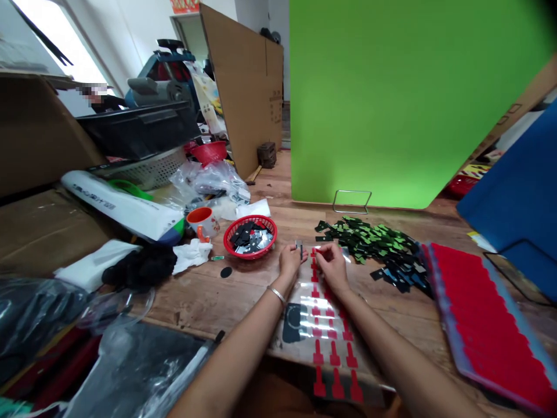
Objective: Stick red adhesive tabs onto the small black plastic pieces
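Observation:
A clear sheet (304, 351) with rows of red T-shaped stickers (335, 352) lies on the wooden table in front of me. Over its far left edge, my left hand (291, 261) is closed around a small, flat, shiny dark piece (300, 249) that stands up between the fingers. My right hand (333, 267) pinches at a red sticker by the sheet's far end; whether the sticker is lifted is too small to tell. A dark rectangle with a round outline (293, 323) shows at the sheet's left side.
Left of my hands stands a red basket (225, 247) of flat pieces, near an orange mug (202, 220). Dark and green-reflecting pieces (378, 241) are heaped beyond my right hand. A stack of red sheets (483, 313) lies right. A green board (391, 104) rises behind.

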The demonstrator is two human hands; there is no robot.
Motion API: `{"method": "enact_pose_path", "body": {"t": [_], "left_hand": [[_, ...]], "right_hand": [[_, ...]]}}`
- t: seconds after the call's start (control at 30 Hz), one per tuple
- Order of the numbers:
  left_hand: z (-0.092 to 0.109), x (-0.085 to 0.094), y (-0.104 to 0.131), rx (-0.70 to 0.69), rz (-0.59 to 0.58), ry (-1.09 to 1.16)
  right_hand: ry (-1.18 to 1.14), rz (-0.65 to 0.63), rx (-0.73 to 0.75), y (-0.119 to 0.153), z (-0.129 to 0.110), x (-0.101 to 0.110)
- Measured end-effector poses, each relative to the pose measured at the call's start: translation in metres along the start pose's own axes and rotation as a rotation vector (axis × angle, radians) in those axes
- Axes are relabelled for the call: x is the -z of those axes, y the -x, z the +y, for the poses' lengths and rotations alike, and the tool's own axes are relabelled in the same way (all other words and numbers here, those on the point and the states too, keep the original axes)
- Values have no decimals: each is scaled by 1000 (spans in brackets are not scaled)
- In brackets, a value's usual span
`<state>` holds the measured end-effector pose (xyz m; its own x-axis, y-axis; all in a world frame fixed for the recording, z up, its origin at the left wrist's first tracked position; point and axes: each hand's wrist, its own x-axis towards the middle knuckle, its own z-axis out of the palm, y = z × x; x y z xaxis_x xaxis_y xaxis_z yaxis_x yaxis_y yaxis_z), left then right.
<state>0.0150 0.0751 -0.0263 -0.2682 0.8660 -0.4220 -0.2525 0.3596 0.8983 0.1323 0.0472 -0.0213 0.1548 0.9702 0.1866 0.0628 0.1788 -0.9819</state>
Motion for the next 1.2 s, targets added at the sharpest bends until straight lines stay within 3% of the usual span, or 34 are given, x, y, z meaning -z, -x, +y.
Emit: {"method": "enact_pose_path", "body": {"t": [0.17, 0.4, 0.6, 0.9, 1.07, 1.2], "left_hand": [[15, 3, 18, -63, -49, 27], [16, 9, 90, 5, -241, 81], [10, 11, 124, 67, -280, 121], [8, 7, 136, 23, -306, 152], [10, 8, 138, 63, -313, 108], [11, 11, 140, 99, -269, 101]], "right_hand": [[-97, 23, -142, 6, -17, 16], [-316, -79, -414, 39, -45, 43], [-193, -45, -319, 58, -45, 48], [87, 1, -81, 72, -60, 55], [7, -70, -163, 69, -58, 63], [-7, 97, -141, 66, -61, 70]]}}
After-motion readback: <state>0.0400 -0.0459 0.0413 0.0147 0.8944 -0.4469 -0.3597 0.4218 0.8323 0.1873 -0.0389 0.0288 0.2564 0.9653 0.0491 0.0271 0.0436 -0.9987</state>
